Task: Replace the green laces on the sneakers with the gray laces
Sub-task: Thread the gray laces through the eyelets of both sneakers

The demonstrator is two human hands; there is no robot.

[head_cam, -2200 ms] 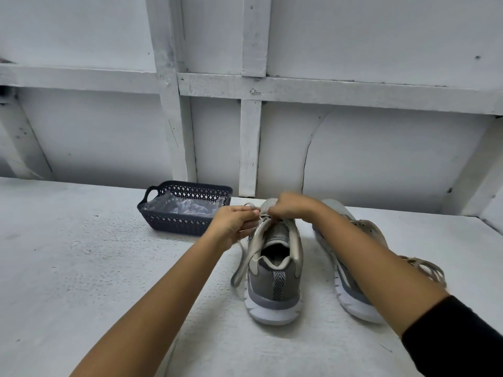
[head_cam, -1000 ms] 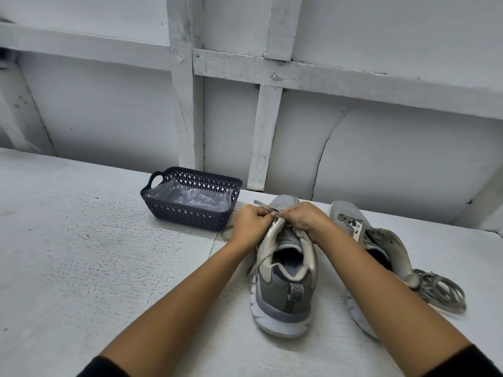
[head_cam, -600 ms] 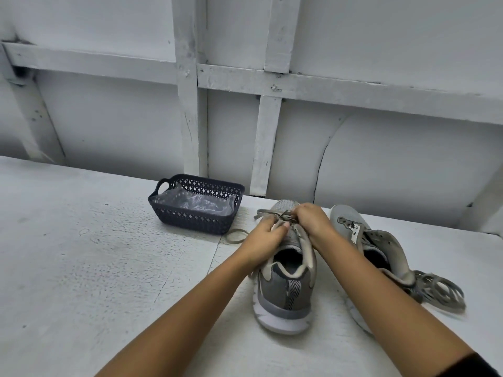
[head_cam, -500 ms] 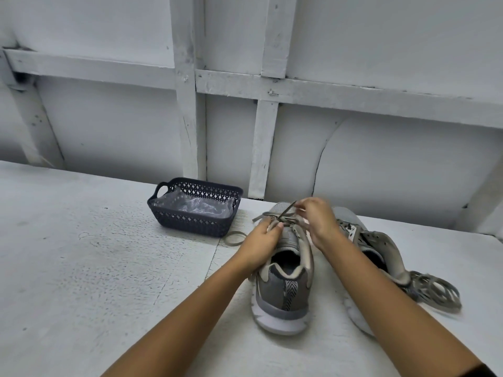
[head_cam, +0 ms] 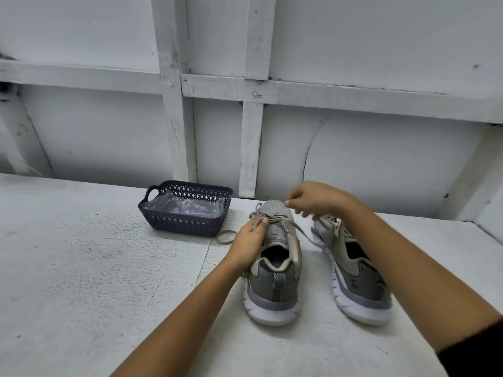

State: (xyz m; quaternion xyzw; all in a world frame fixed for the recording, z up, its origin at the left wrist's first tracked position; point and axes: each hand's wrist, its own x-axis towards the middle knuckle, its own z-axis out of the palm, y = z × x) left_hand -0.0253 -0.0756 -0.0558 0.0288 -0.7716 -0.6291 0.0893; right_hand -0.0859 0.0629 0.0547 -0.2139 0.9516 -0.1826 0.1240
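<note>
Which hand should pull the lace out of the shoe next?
Probably the right hand: it is raised above the toe of the sneaker, apparently pinching the lace, free to pull. The left hand grips the sneaker at the eyelets, steadying it.

On the white table (head_cam: pixel 81 268), left sneaker (head_cam: pixel 275 284) and right sneaker (head_cam: pixel 359 284) side by side, both gray, heels toward the camera. Left hand (head_cam: pixel 249 240) against the left sneaker, pinching the lace (head_cam: pixel 302 231) at the eyelets. Right hand (head_cam: pixel 313 200) raised above the toe, fingers curled on the same lace. Right sneaker partly hidden behind the right forearm. Further left, dark basket (head_cam: pixel 185 221) with clear plastic (head_cam: pixel 185 205) inside; lace loop (head_cam: pixel 226 238) just beside it.
</note>
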